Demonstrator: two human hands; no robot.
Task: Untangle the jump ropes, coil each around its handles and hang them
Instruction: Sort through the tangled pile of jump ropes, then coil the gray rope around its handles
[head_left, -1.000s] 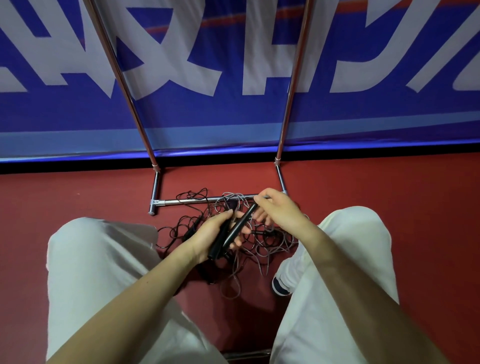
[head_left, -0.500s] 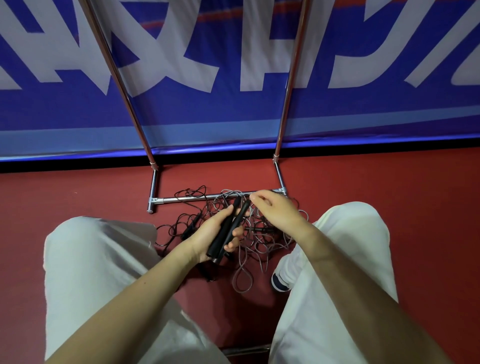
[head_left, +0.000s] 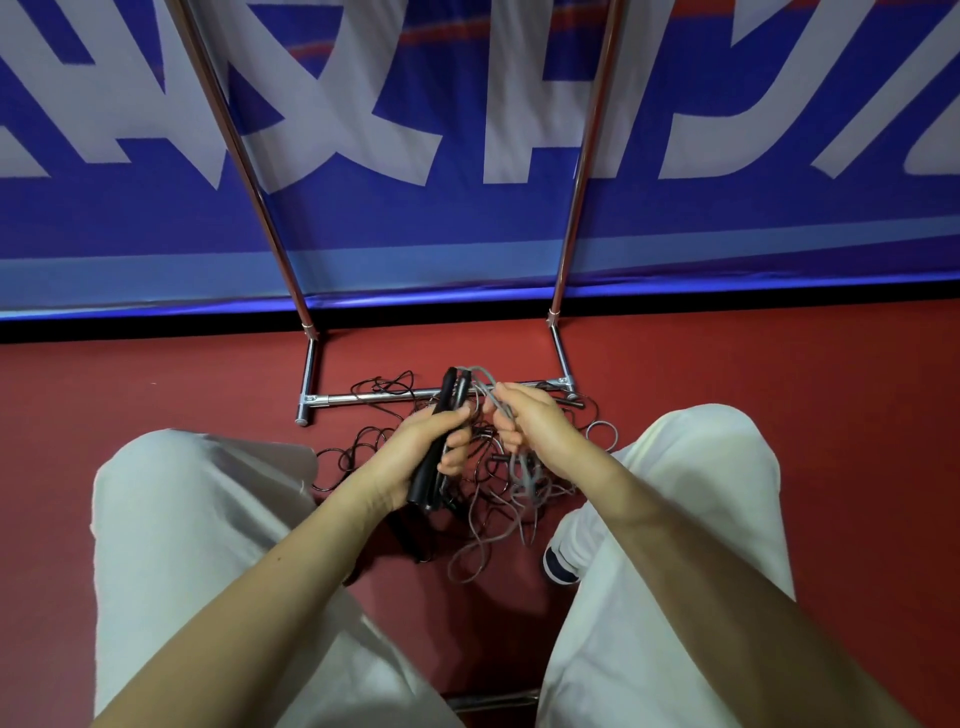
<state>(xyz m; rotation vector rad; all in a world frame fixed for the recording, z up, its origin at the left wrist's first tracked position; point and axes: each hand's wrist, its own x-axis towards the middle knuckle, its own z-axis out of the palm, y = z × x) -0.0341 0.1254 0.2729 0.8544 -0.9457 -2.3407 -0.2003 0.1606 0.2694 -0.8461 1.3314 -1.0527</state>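
The left hand (head_left: 415, 457) grips two black handles (head_left: 439, 441) together; the right hand (head_left: 530, 423) pinches the grey rope (head_left: 491, 395) above the tangled ropes (head_left: 498, 493) on the floor (head_left: 156, 389).

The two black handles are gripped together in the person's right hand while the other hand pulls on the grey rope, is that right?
Not quite: the head view shows the two black handles gripped together in the left hand. It is the right hand that pinches the grey rope leading off their upper ends.
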